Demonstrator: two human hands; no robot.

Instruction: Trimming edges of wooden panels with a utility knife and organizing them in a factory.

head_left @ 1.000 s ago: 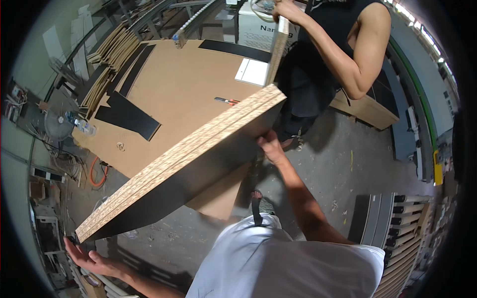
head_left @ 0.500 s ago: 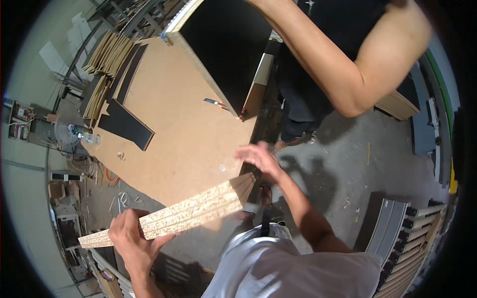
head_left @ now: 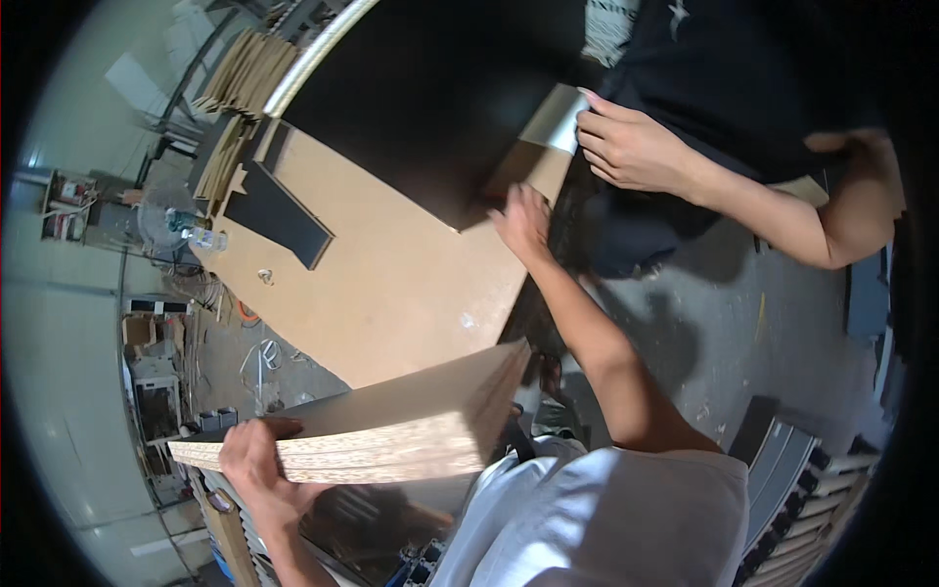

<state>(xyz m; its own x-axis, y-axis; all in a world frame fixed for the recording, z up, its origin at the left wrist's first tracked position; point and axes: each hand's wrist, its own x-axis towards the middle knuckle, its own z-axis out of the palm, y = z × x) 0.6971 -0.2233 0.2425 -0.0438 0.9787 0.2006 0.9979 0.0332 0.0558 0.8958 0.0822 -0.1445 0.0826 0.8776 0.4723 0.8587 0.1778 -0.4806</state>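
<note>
My left hand grips a stack of particle boards by its long side, fingers over the top and thumb below. The boards show pale chipped raw edges and a grey top face, and tilt up in front of my body. My right hand reaches to the table's right edge, thumb and fingers apart, close beside a large black panel. Whether its fingertips touch the panel is unclear. A co-worker's hand is at a shiny light strip beyond my right hand.
The panel rests over a tan worktable. On its left lie a dark angled board, a stack of thin boards and a clear bottle. A co-worker in dark clothes stands at the right. Slatted racks stand at the lower right.
My right hand has moved forward from the stack's end to beside the black panel. The stack has tilted, showing its top face. The panel has come down lower, and the co-worker's arm has shifted right.
</note>
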